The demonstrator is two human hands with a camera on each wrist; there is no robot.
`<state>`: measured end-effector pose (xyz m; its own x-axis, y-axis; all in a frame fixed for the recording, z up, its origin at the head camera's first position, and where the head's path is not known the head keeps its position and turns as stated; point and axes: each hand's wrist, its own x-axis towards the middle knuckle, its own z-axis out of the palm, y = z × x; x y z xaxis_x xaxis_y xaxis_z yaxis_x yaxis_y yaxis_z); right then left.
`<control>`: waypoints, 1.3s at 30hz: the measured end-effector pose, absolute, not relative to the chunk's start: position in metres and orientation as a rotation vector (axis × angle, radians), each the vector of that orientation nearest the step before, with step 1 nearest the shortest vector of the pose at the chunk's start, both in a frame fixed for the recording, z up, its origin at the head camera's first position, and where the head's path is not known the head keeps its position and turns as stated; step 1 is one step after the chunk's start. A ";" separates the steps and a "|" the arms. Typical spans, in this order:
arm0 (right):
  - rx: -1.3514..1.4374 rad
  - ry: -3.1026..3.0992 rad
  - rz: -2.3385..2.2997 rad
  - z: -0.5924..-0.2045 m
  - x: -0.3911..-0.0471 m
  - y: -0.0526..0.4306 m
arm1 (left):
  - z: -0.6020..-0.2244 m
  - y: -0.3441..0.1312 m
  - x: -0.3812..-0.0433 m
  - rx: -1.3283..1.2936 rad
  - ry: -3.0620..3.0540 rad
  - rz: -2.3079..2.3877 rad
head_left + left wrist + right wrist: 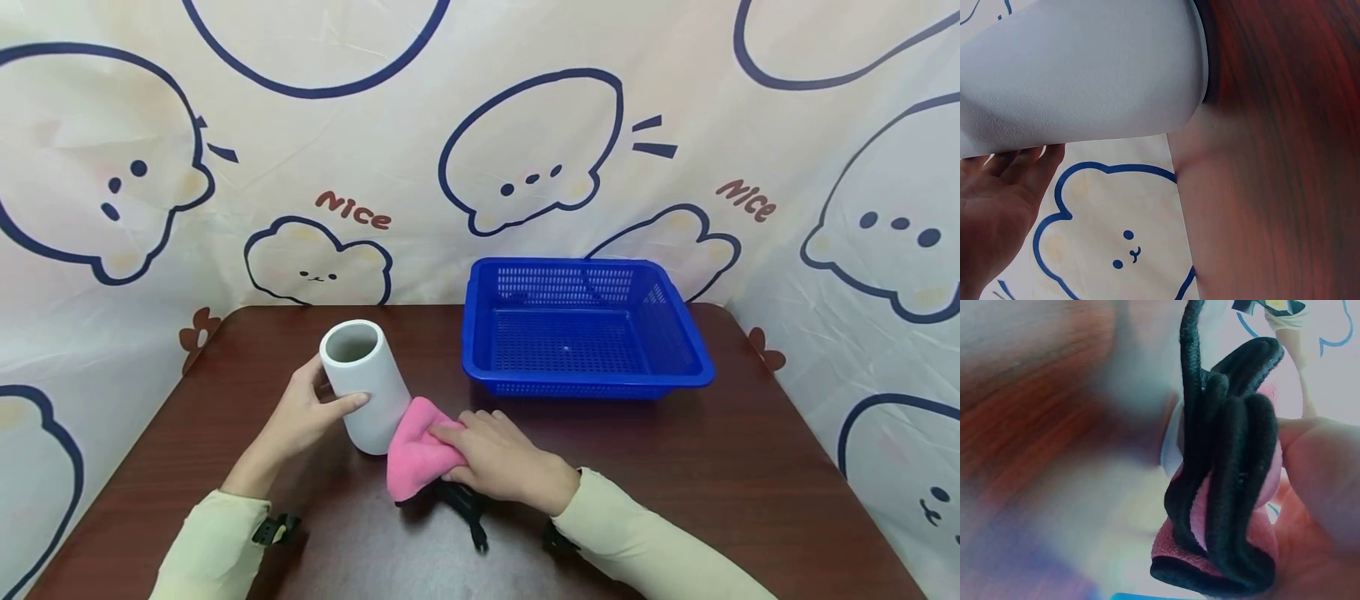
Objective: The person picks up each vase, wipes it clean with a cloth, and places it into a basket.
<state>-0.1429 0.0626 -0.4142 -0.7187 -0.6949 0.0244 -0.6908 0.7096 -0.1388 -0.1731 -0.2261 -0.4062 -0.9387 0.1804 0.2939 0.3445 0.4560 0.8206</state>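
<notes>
A white, smooth-sided vase [381, 408] with a round open top stands on the left half of the table. My left hand [303, 421] grips it from the left, thumb across the near side; in the left wrist view the fingers [1035, 169] rest against its wall. Whether its base is fully on the table is unclear. My right hand [502, 458] holds a bunched pink cloth [420, 454] against the vase's lower right side. Black edging [1229, 481] hangs in folds from the cloth in the right wrist view. The cloth hides part of the vase.
A blue plastic basket [585, 389] with perforated walls stands at the back right of the dark brown table [712, 500]. Behind the table hangs a pale curtain [420, 167] printed with cartoon faces, and similar cloth lines both sides.
</notes>
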 end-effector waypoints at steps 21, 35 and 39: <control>-1.152 2.935 -0.387 -0.381 -0.137 0.071 | -0.406 -0.226 -0.173 -0.451 -2.548 -1.466; -1.123 2.959 -0.487 -0.366 -0.139 0.075 | -0.406 -0.227 -0.174 -0.458 -2.536 -1.495; -1.112 2.968 -0.519 -0.361 -0.141 0.075 | -0.406 -0.228 -0.174 -0.463 -2.536 -1.483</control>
